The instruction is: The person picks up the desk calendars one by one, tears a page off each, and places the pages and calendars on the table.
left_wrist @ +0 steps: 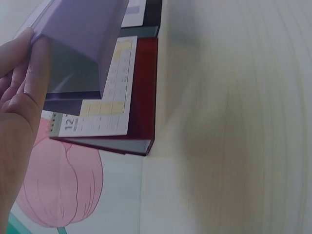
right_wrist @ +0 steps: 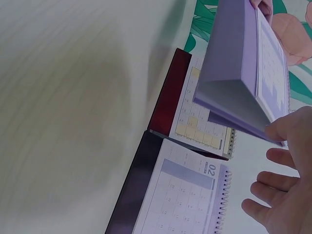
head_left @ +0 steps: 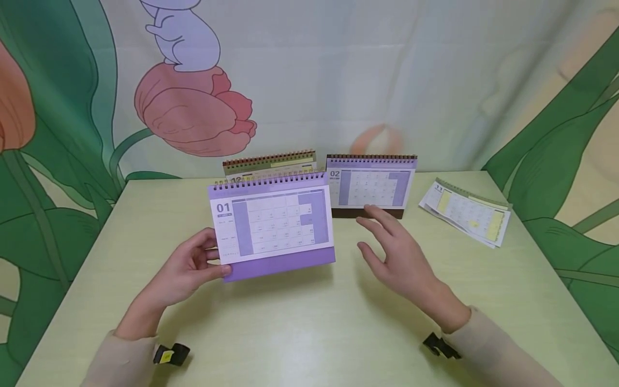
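Note:
My left hand pinches the lower left corner of a purple desk calendar, its thumb on the front and its fingers behind. The calendar shows the page 01 and is raised off the table, slightly tilted, with its spiral on top. In the right wrist view, its folded stand is open at the side. My right hand hovers to the right of it, fingers spread and nothing in them. That hand overlaps the lower edge of a dark-based desk calendar with page 02 in the head view.
Behind the purple calendar, a red-based desk calendar with page 12 stands beside the page 02 one. Loose calendar pages, the top one marked 11, lie at the right back of the pale table. A printed curtain hangs behind.

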Demonstrator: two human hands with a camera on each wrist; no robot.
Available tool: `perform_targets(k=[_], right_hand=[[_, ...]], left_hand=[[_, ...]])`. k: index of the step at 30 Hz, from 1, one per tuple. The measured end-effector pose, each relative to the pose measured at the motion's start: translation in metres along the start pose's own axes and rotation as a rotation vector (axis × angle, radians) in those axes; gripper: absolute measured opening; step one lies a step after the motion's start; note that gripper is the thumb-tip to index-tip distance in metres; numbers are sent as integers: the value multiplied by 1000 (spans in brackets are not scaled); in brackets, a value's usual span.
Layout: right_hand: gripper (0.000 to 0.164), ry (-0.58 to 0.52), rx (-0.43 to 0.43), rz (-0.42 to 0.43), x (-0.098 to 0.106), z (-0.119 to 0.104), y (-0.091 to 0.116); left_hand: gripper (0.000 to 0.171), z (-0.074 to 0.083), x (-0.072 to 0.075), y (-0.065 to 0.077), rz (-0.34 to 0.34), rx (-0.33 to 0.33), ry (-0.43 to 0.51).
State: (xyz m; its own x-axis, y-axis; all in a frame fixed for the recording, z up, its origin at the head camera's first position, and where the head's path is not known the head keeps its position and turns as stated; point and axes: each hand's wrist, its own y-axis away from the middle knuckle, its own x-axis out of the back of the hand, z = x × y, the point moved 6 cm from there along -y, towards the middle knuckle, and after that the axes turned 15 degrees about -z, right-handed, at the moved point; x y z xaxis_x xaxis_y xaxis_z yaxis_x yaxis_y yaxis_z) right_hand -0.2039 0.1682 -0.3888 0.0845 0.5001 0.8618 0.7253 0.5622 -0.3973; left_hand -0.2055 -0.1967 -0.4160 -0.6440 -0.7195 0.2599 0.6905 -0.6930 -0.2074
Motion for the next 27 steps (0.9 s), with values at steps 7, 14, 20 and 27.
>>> perform_targets(k=[7,14,20,27], right_hand=[[58,35,82,16,-2,-14,-5],[63,60,140,-41,-11,-27,-12],[64,92,206,-80,-20,-36,-17],[62,120,241,-101,-27,-45,-20]], left_hand=[[54,-7,-10,-14,-22,7,54],[55,-10,-22,-30,-67,-2,73],[53,-14,-31,-41,-76,11,73],[51,-14,-42,-51,-98,19,109]])
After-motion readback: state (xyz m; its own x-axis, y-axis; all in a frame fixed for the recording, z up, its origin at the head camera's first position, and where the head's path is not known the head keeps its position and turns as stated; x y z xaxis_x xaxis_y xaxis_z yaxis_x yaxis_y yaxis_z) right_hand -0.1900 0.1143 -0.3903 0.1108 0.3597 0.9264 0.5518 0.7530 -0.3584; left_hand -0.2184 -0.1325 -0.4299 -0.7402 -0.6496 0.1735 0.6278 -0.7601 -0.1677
